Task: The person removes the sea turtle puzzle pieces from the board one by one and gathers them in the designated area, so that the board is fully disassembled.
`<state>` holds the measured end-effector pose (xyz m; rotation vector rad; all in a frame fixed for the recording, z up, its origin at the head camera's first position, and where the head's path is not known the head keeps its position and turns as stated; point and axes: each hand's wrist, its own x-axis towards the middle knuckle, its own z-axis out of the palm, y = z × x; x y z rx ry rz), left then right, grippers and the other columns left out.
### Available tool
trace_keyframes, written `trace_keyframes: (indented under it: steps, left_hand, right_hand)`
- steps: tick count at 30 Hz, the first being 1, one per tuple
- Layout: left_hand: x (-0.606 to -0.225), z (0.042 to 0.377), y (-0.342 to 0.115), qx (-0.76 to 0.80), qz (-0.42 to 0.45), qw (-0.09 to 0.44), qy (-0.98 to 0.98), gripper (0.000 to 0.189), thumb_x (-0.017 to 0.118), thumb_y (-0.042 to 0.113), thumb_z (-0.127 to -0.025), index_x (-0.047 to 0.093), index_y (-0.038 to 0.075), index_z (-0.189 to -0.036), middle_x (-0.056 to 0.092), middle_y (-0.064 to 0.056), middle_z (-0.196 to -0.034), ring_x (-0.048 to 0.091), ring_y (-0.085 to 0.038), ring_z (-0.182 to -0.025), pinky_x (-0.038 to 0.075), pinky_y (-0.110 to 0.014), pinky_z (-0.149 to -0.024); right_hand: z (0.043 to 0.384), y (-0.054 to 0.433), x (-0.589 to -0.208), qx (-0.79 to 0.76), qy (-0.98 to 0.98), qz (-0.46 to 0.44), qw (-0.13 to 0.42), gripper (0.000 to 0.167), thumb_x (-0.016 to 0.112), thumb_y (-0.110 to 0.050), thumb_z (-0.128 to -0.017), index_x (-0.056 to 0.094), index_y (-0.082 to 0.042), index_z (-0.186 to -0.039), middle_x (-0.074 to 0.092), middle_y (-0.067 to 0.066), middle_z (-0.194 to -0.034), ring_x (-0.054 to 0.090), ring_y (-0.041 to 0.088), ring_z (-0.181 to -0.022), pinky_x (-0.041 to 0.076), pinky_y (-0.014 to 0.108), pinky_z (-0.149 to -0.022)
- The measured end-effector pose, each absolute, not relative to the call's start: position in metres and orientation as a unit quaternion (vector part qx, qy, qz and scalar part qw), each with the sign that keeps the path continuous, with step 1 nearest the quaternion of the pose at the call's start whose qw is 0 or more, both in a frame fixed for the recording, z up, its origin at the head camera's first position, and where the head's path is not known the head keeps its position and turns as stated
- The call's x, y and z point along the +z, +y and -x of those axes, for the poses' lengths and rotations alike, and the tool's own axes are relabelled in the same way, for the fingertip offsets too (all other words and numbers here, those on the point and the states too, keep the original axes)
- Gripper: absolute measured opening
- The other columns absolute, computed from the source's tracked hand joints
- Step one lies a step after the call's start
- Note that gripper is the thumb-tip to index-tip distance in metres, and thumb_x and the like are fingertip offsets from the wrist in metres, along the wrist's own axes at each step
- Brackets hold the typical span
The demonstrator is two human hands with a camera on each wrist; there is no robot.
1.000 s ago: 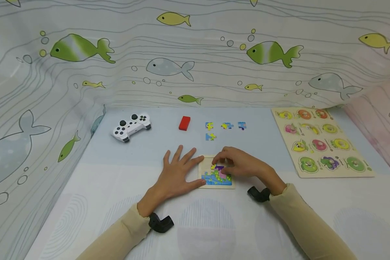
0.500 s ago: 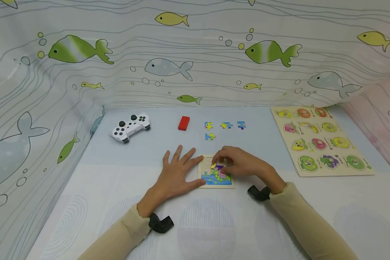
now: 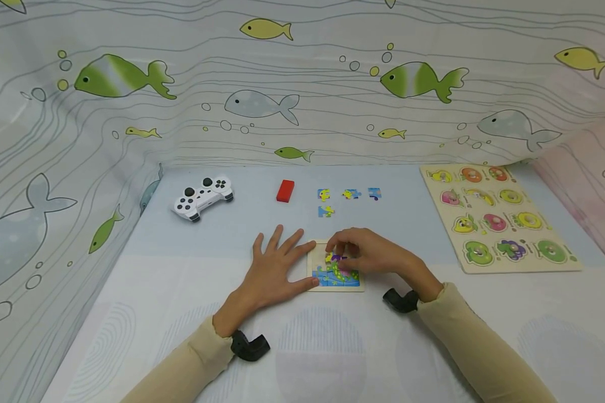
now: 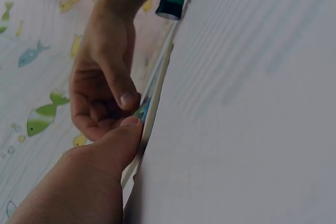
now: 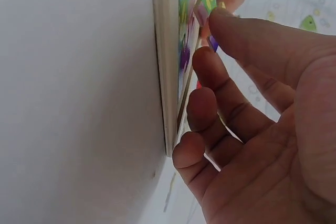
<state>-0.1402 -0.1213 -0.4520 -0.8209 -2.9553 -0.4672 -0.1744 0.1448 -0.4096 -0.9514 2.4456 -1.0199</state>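
Puzzle piece (image 5: 213,43) pinched by right hand (image 3: 370,251), at middle of puzzle tray (image 3: 353,289); left hand (image 3: 272,272) spread wide at tray's left edge. Could jam or slip if pressed askew, perhaps lifting laid pieces (image 3: 327,282).

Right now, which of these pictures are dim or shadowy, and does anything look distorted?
Head view: brightly lit, the white game controller clear enough to show its buttons; left wrist view: dimmer, the table surface dull grey; right wrist view: a broad, soft shadow beside the wooden jigsaw tray, whose picture looks squeezed by the steep angle.
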Motion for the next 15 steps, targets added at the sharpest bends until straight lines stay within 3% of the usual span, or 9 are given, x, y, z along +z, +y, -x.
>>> trace_keyframes:
  steps: [9,15]
  left_hand:
    - [-0.4511,0.1394,-0.1206,-0.153,0.263,0.016,-0.952,0.077,0.058,0.073,-0.087,0.044,0.038,-0.153,0.035,0.001,-0.166,0.018,-0.043,-0.157,0.008,-0.074,-0.117]
    - [-0.4515,0.1399,-0.1209,-0.155,0.263,0.016,-0.952,0.077,0.058,0.074,-0.087,0.044,0.038,-0.154,0.034,0.001,-0.167,0.017,-0.043,-0.157,0.007,-0.073,-0.117]
  right_hand:
    - [0.1754,0.1452,-0.4131,-0.381,0.844,0.337,0.169,0.026,0.073,-0.006,-0.092,0.070,-0.015,-0.117,0.066,-0.001,-0.096,0.054,0.015,-0.079,0.047,0.024,-0.069]
    - [0.1745,0.1467,-0.4113,-0.369,0.850,0.334,0.173,0.033,0.079,-0.011,-0.088,0.070,-0.016,-0.119,0.065,-0.001,-0.099,0.055,0.018,-0.086,0.048,0.026,-0.075]
